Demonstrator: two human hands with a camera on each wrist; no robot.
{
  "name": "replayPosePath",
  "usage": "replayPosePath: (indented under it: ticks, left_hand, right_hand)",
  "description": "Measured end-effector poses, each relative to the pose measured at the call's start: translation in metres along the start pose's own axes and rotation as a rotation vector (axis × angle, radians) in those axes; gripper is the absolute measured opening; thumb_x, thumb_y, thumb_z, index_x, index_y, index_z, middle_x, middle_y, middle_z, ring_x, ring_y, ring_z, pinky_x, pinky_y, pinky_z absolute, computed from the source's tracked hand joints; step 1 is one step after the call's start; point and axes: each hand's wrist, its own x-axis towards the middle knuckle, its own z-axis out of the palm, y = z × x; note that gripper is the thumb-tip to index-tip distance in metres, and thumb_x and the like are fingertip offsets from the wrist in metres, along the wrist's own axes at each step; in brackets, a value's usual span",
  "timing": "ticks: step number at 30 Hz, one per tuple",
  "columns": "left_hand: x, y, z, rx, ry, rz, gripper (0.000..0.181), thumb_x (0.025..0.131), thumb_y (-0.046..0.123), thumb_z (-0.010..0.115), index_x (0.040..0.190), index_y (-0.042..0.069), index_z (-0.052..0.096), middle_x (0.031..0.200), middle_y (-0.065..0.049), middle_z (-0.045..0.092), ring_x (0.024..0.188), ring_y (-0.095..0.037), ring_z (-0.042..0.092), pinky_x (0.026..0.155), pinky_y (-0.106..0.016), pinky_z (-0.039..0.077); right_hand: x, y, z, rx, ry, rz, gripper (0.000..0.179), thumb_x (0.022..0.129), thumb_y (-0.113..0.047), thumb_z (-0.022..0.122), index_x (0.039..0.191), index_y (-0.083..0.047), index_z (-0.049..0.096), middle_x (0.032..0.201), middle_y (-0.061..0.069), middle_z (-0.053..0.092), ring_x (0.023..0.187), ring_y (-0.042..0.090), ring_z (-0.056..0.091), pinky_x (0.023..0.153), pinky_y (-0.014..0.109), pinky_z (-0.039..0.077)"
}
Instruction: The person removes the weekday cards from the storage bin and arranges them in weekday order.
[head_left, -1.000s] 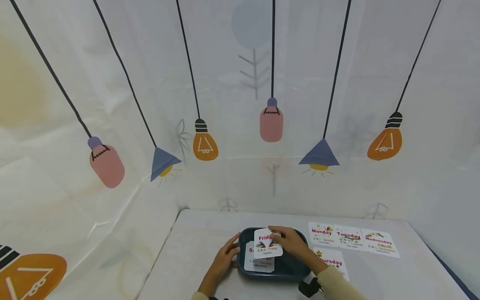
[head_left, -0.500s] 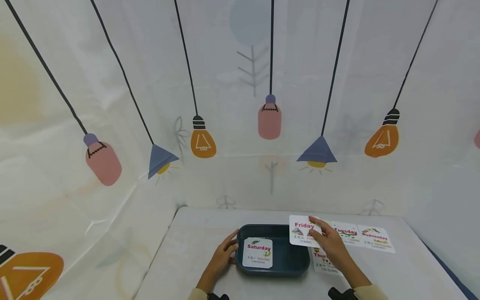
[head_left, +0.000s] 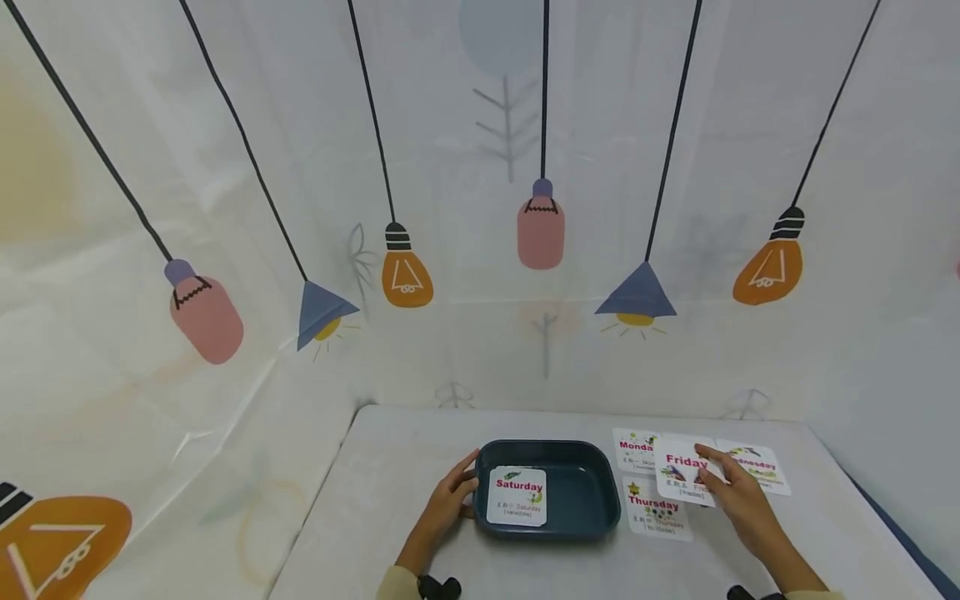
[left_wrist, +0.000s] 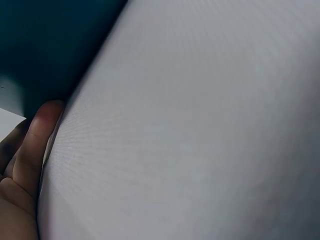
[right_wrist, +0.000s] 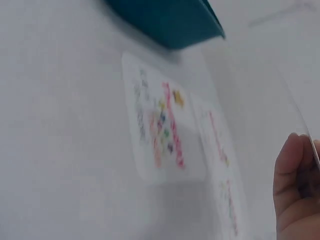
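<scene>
My right hand (head_left: 738, 500) pinches the white "Friday" card (head_left: 682, 471) by its right side, thumb below and fingers above. The card is held over the laid-out cards and covers most of the Tuesday card. My left hand (head_left: 447, 497) rests its fingers against the left side of a dark teal tray (head_left: 603, 517). The left wrist view shows a thumb (left_wrist: 45, 120) against the tray's wall. Inside the tray, at its left, lies the "Saturday" card (head_left: 517, 497). Right of the tray, the "Thursday" card (head_left: 656, 508) lies below the "Monday" card (head_left: 633, 450).
The "Wednesday" card (head_left: 765, 467) lies at the right end of the top row. These stand on a white table (head_left: 420, 442) whose far edge meets a wall sheet (head_left: 465, 358) printed with hanging lamps.
The right hand has lifted the Friday card out of the tray and carried it right over the card rows. The Saturday card beneath is uncovered. The left hand stays at the tray's side.
</scene>
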Motion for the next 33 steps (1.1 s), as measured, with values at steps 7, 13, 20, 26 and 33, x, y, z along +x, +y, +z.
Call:
replayPosePath:
  ticks: [7, 13, 20, 26, 33]
  left_hand:
    - [-0.005, -0.001, -0.004, 0.013, 0.036, -0.028, 0.046, 0.093, 0.030, 0.052, 0.137, 0.042, 0.041, 0.139, -0.020, 0.044, 0.113, -0.027, 0.053, 0.066, -0.036, 0.057]
    - [-0.002, -0.002, -0.004, -0.023, 0.018, -0.031, 0.046, 0.093, 0.031, 0.052, 0.136, 0.043, 0.041, 0.140, -0.020, 0.044, 0.110, -0.025, 0.056, 0.065, -0.038, 0.057]
    - [0.000, 0.000, -0.001, -0.037, 0.004, -0.015, 0.047, 0.093, 0.029, 0.052, 0.138, 0.038, 0.041, 0.138, -0.021, 0.044, 0.108, -0.025, 0.056, 0.064, -0.038, 0.057]
    - [-0.004, -0.002, 0.000, -0.023, 0.001, -0.015, 0.047, 0.094, 0.029, 0.051, 0.139, 0.038, 0.040, 0.138, -0.022, 0.044, 0.107, -0.025, 0.056, 0.063, -0.038, 0.056]
    - [-0.001, 0.002, 0.002, -0.013, 0.020, -0.015, 0.045, 0.094, 0.030, 0.051, 0.136, 0.042, 0.041, 0.139, -0.020, 0.044, 0.111, -0.027, 0.055, 0.064, -0.037, 0.056]
  right_hand:
    - [0.000, 0.034, -0.015, -0.018, 0.019, 0.150, 0.066, 0.094, -0.041, 0.048, 0.146, -0.008, 0.025, 0.154, 0.022, -0.006, 0.139, 0.047, 0.004, 0.107, 0.060, 0.020]
    - [0.003, 0.053, -0.020, -0.095, 0.045, 0.143, 0.069, 0.092, -0.046, 0.049, 0.144, -0.006, 0.026, 0.150, 0.030, 0.007, 0.131, 0.049, 0.015, 0.103, 0.066, 0.013]
    - [0.008, 0.071, -0.021, -0.250, 0.041, 0.126, 0.060, 0.092, -0.035, 0.053, 0.138, 0.000, 0.033, 0.140, 0.035, 0.027, 0.102, 0.038, 0.043, 0.090, 0.063, 0.033]
    - [0.006, 0.078, -0.020, -0.349, 0.021, 0.108, 0.053, 0.091, -0.028, 0.055, 0.133, 0.000, 0.040, 0.121, 0.031, 0.049, 0.083, 0.024, 0.051, 0.073, 0.044, 0.044]
    - [0.011, 0.070, -0.017, -0.459, 0.027, 0.113, 0.045, 0.091, -0.021, 0.054, 0.131, -0.002, 0.042, 0.122, 0.030, 0.049, 0.085, 0.027, 0.051, 0.074, 0.051, 0.043]
